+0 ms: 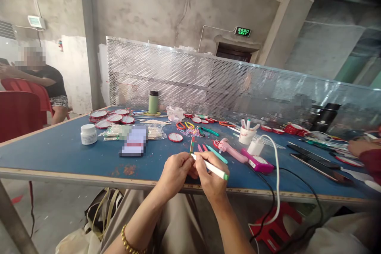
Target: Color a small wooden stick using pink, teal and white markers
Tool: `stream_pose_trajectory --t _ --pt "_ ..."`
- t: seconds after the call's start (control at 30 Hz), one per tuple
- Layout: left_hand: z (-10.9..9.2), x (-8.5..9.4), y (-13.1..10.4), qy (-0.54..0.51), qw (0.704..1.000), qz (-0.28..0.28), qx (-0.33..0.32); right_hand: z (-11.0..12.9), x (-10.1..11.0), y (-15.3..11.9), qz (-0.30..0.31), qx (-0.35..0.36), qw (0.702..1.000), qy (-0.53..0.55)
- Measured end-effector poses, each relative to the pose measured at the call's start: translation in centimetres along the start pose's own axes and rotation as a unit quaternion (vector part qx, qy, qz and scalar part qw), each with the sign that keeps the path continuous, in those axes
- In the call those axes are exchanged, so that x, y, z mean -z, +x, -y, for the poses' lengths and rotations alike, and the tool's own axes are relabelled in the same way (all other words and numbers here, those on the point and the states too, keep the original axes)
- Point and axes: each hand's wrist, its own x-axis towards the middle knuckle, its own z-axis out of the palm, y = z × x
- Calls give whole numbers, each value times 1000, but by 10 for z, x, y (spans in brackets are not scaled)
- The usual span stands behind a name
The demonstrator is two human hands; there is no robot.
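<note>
My left hand (176, 171) is closed near the table's front edge, pinching the lower end of a thin flat stick (192, 145) with red and green bands. In my right hand (210, 182) is a white marker (214, 170) with a green end, its tip at the stick by my left fingertips. Just beyond my hands lie pink and teal pens (216, 154). A small round red-rimmed drum (175, 137) lies farther up the table. Pliers with orange and yellow handles (189, 125) rest near a scatter of small coloured pieces (193, 131).
Left are a white jar (88, 134), a phone (133, 142) and stacked red-rimmed discs (114, 118). A green bottle (153, 102) stands behind. Right are a pink glue gun (232, 150), a cup of pens (247, 134), cables (276, 182), phones (321, 168) and another person's hand (358, 146).
</note>
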Motion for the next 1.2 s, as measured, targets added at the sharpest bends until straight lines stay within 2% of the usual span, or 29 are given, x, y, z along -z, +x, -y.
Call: stream_pose_trajectory --t 0.33,0.57,1.2 --pt "1 0 0 -3 1000 1 8 3 1 1 5 -9 1000 -12" --pt "5 -1 1 -19 1000 6 10 -2 0 -1 -20 -29 999 -8" --pt "3 -1 0 -18 1000 4 5 1 0 0 0 -15 1000 -6"
